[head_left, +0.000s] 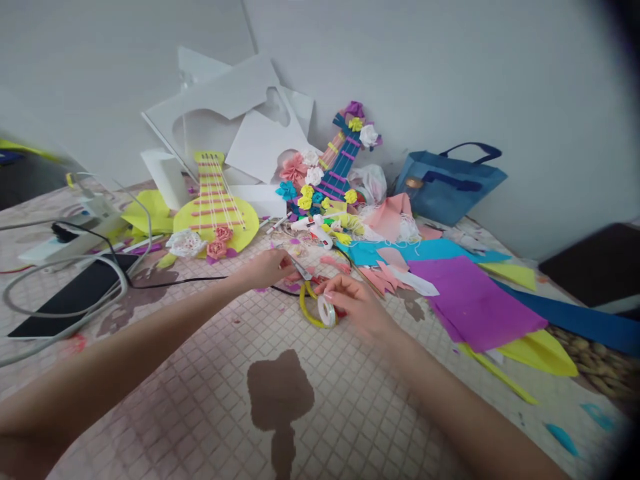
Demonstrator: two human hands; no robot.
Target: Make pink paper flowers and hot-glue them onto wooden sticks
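Observation:
My right hand (353,307) holds a small white roll of narrow tape or ribbon (327,312) between thumb and fingers, above the table. My left hand (270,268) is closed in a pinch to its left; whatever it grips is too small or hidden to name. Between the two hands lies a pair of scissors (301,269), its metal blades pointing toward my left fingers and a bit of red handle showing. A yellow ring-shaped strip (309,310) rests on the table just left of the white roll. Some red shows under my right hand, partly hidden.
A yellow paper guitar (215,210) and a blue flower-covered one (340,163) stand behind. Glue gun (317,230), purple paper (477,300) and pink scraps (385,277) lie around. Cables cross left by a black tablet-like slab (70,297). A blue bag (450,187) stands at back right.

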